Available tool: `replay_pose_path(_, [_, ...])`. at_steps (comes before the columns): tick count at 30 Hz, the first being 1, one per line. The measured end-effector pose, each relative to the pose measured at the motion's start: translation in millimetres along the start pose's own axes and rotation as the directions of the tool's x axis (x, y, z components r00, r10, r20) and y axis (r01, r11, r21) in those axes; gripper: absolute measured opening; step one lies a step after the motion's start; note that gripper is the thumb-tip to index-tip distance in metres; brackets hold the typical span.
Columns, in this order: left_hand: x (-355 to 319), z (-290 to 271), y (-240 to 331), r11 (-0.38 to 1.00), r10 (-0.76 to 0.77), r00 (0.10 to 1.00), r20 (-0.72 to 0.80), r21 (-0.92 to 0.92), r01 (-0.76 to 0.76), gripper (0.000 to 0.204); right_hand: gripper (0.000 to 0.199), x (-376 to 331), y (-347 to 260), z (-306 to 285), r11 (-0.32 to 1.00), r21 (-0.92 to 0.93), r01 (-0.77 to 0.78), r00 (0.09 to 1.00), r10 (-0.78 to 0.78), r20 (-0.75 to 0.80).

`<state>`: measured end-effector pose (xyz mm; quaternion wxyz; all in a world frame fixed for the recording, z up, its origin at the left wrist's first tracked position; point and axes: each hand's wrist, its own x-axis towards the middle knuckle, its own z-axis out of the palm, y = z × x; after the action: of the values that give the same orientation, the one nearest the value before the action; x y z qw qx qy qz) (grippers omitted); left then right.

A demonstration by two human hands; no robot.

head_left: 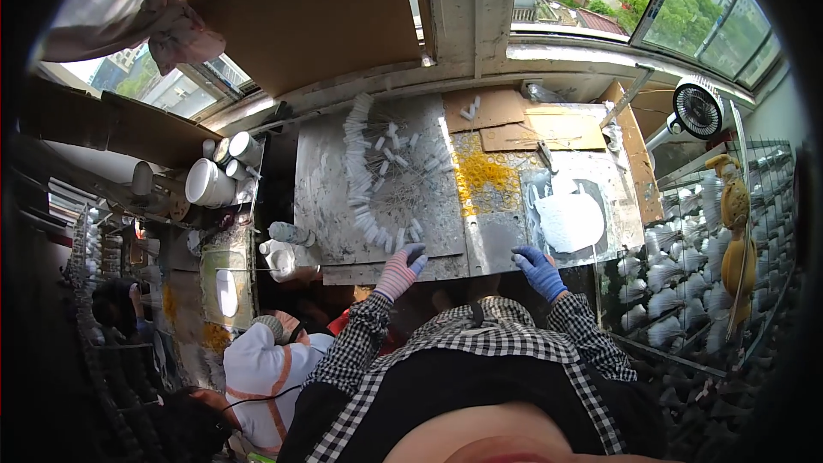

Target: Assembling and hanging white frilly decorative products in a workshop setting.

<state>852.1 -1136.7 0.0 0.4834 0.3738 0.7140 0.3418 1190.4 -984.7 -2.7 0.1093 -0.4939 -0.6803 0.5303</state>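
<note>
My left hand (401,271), in a pink-and-white striped glove with grey fingertips, is at the front edge of the worktable (480,267). Its thumb and fingers stand slightly apart, with nothing visible between them. My right hand (540,273), in a blue glove, hovers by the same edge, fingers loosely apart and holding nothing that shows. Nearest the left hand is the end of a curved row of white cylinders (362,214), with thin wire-like stems pointing inward. Small yellow rings (487,173) lie heaped mid-table. A white paste-like patch (570,221) spreads on a board beyond the right hand.
Cardboard pieces (566,130) lie at the back, beside a small hand tool (546,157). White tubs (210,183) and bottles (283,259) stand left. A seated person (270,369) works at lower left. A fan (697,109) and racks of white bundles (677,266) occupy the right.
</note>
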Motion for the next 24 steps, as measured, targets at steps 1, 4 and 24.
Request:
replay_pose_path(1, [17,-21,-1,0.999,0.031,0.998,-0.061,0.046,-0.029,0.04,0.028,10,3,2,0.999,0.049,0.003,1.0,-0.004,0.014])
replay_pose_path(4, [92,-69,25,0.985,0.172,0.948,-0.267,0.068,-0.159,0.041,0.026,39,44,-11,0.988,0.153,-0.014,1.0,0.012,0.01])
replay_pose_path(24, [348,-518,37,0.975,0.161,0.725,-0.67,-0.005,-0.221,0.098,0.027,18,27,58,0.908,0.321,-0.27,0.943,0.317,-0.103])
